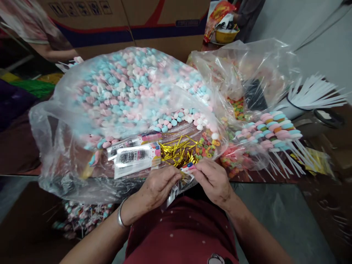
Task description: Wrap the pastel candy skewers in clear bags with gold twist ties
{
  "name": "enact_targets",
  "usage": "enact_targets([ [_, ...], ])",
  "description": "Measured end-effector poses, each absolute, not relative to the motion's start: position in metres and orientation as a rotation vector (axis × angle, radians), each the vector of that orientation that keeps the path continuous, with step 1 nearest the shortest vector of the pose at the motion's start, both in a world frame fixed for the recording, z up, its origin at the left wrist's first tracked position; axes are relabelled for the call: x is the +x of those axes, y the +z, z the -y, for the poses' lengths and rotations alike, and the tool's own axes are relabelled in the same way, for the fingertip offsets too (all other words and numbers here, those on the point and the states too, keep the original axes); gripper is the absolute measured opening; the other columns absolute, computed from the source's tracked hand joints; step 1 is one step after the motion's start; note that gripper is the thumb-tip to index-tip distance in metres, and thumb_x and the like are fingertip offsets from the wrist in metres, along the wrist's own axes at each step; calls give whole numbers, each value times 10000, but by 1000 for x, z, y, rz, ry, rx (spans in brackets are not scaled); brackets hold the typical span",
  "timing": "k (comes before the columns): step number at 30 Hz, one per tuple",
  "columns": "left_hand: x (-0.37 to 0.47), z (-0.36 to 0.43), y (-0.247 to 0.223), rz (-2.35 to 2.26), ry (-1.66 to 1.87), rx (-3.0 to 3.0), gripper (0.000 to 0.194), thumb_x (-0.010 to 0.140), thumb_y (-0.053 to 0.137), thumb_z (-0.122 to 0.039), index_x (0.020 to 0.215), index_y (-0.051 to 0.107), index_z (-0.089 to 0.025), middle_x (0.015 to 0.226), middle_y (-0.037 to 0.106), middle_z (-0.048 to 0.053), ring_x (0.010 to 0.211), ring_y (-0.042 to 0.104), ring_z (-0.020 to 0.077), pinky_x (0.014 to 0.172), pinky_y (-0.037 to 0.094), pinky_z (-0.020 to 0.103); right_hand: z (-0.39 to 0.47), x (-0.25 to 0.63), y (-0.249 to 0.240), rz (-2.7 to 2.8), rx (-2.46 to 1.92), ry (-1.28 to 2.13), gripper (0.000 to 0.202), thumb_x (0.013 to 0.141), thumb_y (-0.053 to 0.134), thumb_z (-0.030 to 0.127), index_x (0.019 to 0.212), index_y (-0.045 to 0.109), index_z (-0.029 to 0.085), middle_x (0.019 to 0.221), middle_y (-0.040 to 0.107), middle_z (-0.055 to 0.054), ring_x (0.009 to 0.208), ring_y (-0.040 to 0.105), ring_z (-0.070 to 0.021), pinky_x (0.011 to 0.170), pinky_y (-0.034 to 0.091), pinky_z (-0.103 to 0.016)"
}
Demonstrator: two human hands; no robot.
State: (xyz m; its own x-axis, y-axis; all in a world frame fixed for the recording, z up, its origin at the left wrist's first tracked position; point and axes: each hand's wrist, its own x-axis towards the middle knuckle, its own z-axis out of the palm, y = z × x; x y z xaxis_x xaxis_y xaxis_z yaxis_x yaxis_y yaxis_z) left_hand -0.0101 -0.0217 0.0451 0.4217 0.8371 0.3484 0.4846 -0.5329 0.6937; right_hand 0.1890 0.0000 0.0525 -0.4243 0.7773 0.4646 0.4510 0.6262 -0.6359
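Fingers (202, 171) on packet (188, 169) (near table edge (254, 179))

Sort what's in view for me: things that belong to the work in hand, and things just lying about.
Likely in use:
- clear printed packet, held by the left hand and right hand
- flat packets
- gold ties
- candy sticks

Probably just lying about:
- large carton
- yellow bowl

Gold ties (177, 151), pink-blue-white candies (123, 86), white-dotted maroon shirt (178, 234)
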Motion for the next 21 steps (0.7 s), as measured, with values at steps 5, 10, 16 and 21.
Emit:
enact_targets([
  [5,-4,22,48,-1233,818,1936,209,967,428,-256,847,578,-172,694,599,-9,626,537,103,604,435,206,0,186,46,2071,-954,411,292,957,469,224,669,502,190,603,488,12,586,423,-117,585,358,-258],
  [10,-4,25,46,-1249,924,1908,206,931,508,-289,773,577,-176,655,595,-18,589,540,99,573,441,189,1,185,44,2046,-964,337,354,976,435,264,631,474,194,583,477,9,581,413,-120,592,357,-267],
  [16,-12,28,33,-1162,938,2124,224,959,459,-291,837,626,-205,622,626,-15,571,615,119,532,470,176,5,186,52,2014,-919,400,300,977,422,381,829,566,162,728,601,-40,705,529,-140,673,429,-260],
  [21,-11,30,30,-1103,952,2157,178,946,493,-330,931,632,-220,772,716,4,674,692,137,629,538,172,7,189,52,2069,-987,408,385,999,360,362,687,508,193,626,537,-2,615,489,-116,605,392,-233],
])
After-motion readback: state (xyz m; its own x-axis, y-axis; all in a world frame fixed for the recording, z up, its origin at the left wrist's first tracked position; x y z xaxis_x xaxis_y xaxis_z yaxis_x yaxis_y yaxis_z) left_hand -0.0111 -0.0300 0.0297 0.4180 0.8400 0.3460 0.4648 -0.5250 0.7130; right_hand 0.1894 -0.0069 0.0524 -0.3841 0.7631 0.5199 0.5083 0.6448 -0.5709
